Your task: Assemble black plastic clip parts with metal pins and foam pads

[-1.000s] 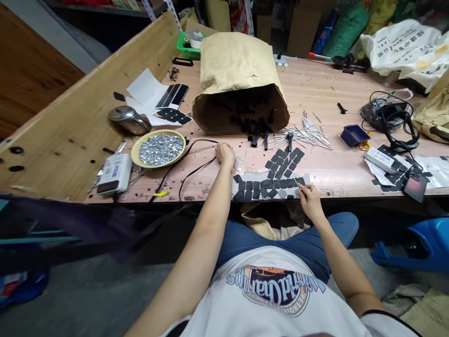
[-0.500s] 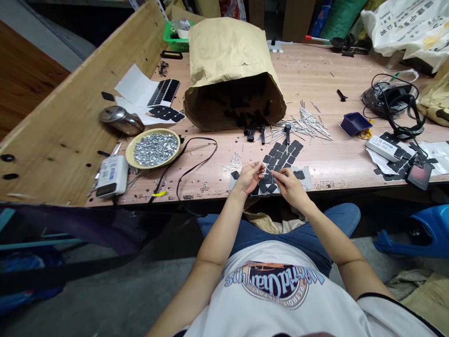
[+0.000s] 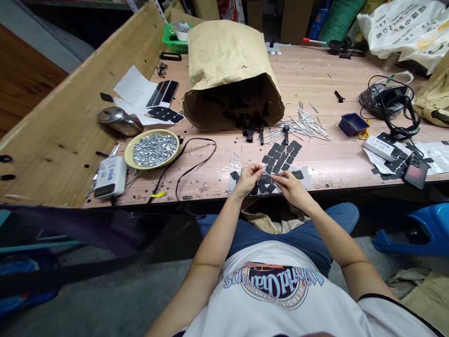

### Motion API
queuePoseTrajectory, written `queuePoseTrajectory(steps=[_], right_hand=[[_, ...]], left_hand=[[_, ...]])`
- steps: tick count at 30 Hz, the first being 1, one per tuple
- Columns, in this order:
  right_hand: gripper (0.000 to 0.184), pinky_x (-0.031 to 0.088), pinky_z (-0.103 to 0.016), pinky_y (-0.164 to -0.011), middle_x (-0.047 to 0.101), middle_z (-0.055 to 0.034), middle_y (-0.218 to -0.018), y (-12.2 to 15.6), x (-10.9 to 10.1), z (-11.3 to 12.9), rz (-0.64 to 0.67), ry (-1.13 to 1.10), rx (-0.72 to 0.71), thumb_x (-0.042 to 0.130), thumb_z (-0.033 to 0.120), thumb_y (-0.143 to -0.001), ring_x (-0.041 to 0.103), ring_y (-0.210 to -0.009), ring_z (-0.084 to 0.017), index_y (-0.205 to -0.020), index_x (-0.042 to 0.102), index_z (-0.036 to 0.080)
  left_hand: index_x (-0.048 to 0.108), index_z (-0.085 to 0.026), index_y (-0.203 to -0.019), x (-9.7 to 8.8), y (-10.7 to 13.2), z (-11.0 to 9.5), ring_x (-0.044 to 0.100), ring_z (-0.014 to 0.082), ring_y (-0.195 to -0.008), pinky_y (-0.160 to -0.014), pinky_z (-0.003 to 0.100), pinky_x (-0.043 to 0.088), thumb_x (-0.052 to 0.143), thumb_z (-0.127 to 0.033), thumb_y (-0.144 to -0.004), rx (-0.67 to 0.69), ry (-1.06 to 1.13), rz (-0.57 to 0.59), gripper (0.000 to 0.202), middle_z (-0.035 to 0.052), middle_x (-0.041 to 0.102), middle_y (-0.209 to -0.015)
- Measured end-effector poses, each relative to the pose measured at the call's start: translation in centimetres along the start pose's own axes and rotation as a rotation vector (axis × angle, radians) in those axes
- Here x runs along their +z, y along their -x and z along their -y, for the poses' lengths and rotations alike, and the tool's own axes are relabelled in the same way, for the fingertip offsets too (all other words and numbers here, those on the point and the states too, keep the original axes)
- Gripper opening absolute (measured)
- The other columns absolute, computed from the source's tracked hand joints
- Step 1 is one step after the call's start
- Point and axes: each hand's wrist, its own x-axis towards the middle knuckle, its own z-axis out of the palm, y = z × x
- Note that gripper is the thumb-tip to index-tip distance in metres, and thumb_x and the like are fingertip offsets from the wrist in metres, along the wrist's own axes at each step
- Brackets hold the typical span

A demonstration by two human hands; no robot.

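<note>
Between my two hands lies a thin metal rod (image 3: pixel 267 174), held above the front edge of the table. My left hand (image 3: pixel 248 180) is closed in a pinch at the rod's left end; whether a smaller part is also in those fingertips cannot be made out. My right hand (image 3: pixel 290 187) pinches the rod from the other side. Under and beyond the hands are dark rounded-square pads (image 3: pixel 279 157) on a pale sheet. A scatter of tiny metal pieces (image 3: pixel 234 162) lies left of the pads. Farther back is a loose pile of metal rods (image 3: pixel 308 125).
A large brown paper sack (image 3: pixel 226 54) lies with its mouth toward me, black parts (image 3: pixel 250 131) spilling out. On the left stand a yellow bowl (image 3: pixel 129 158) of small metal pieces and a white box-shaped device (image 3: pixel 111 176). To the right are a purple tray (image 3: pixel 352 124) and a phone (image 3: pixel 416 174).
My fingertips stay pinched at the rod, with my left hand shifted only slightly. The whole view has drifted a little; the things on the table lie as before.
</note>
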Motion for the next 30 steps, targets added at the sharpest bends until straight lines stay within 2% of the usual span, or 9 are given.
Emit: queuePoseTrajectory(steps=[3,5,9,14,17,21,25,27,30], right_hand=[[0.031,0.051,-0.023,-0.055,0.05,-0.0036,-0.095,0.1,0.2,-0.4,0.038,-0.287,0.077,0.046,0.035,-0.089,0.052,-0.058,-0.006,-0.112,0.065,0.024],[0.032,0.045,-0.019,-0.04,0.049,-0.0026,-0.097,0.1,0.5,-0.6,0.073,-0.484,0.144,0.048,0.039,-0.087,0.047,-0.048,-0.002,-0.111,0.065,0.024],[0.032,0.038,-0.015,-0.032,0.047,-0.0013,-0.096,0.3,1.0,-0.7,0.045,-0.65,0.191,0.054,0.041,-0.084,0.046,-0.046,0.0,-0.108,0.066,0.024],[0.031,0.038,-0.012,-0.032,0.046,-0.0007,-0.094,0.4,1.1,-0.8,0.014,-0.631,0.184,0.055,0.04,-0.083,0.046,-0.047,0.001,-0.109,0.066,0.025],[0.031,0.037,-0.011,-0.031,0.046,-0.0003,-0.094,0.5,1.5,-1.0,0.001,-0.64,0.186,0.056,0.041,-0.083,0.045,-0.047,0.001,-0.108,0.066,0.025],[0.033,0.038,-0.013,-0.032,0.044,-0.0002,-0.094,0.6,2.1,-0.9,-0.032,-0.66,0.173,0.055,0.042,-0.083,0.045,-0.046,0.001,-0.108,0.066,0.025],[0.035,0.039,-0.015,-0.033,0.045,-0.0011,-0.095,0.7,1.9,-1.0,-0.04,-0.625,0.159,0.052,0.045,-0.084,0.044,-0.047,0.0,-0.111,0.065,0.026],[0.035,0.041,-0.018,-0.036,0.046,-0.0024,-0.097,1.2,1.4,-1.7,-0.077,-0.539,0.16,0.049,0.044,-0.086,0.045,-0.048,-0.002,-0.112,0.064,0.026],[0.033,0.048,-0.023,-0.049,0.048,-0.0055,-0.096,2.1,0.7,-3.5,-0.241,-0.208,0.214,0.046,0.036,-0.088,0.05,-0.057,-0.008,-0.112,0.065,0.025]], left_hand=[[0.061,-0.016,-0.066,-0.3,0.2,-0.3,0.05,0.0061,-0.055,-0.056,0.019,0.043,0.074,-0.025,-0.063,0.053,-0.066,0.003,0.017,-0.003,0.058,-0.061],[0.062,-0.016,-0.067,-0.4,0.3,-0.4,0.053,0.0077,-0.059,-0.06,0.021,0.044,0.075,-0.026,-0.063,0.077,-0.077,0.005,0.017,-0.0017,0.06,-0.064],[0.063,-0.016,-0.07,0.1,0.1,-0.1,0.052,0.0071,-0.053,-0.056,0.021,0.043,0.076,-0.033,-0.063,0.094,-0.007,0.022,0.023,-0.002,0.06,-0.06],[0.062,-0.015,-0.064,0.8,-0.1,0.5,0.051,0.0061,-0.05,-0.051,0.02,0.04,0.079,-0.039,-0.059,0.071,0.047,-0.036,0.029,-0.0031,0.057,-0.054],[0.062,-0.014,-0.063,0.9,0.0,0.6,0.051,0.0056,-0.051,-0.052,0.019,0.041,0.08,-0.039,-0.056,0.042,0.086,-0.031,0.031,-0.0023,0.06,-0.057],[0.064,-0.015,-0.078,1.1,0.4,0.4,0.055,0.0063,-0.056,-0.054,0.019,0.042,0.079,-0.044,-0.058,0.014,0.171,0.036,0.038,-0.0006,0.063,-0.065],[0.059,-0.016,-0.09,1.2,0.3,0.6,0.056,0.0065,-0.055,-0.052,0.019,0.042,0.078,-0.041,-0.061,-0.01,0.143,0.026,0.043,-0.0006,0.064,-0.067],[0.058,-0.015,-0.089,1.0,0.1,0.9,0.056,0.0064,-0.053,-0.051,0.019,0.041,0.077,-0.038,-0.063,-0.025,0.096,-0.005,0.04,-0.0011,0.063,-0.065],[0.058,-0.015,-0.086,0.4,-0.1,1.3,0.054,0.0063,-0.05,-0.048,0.018,0.039,0.074,-0.036,-0.068,-0.027,0.025,-0.095,0.032,-0.0011,0.062,-0.062]])
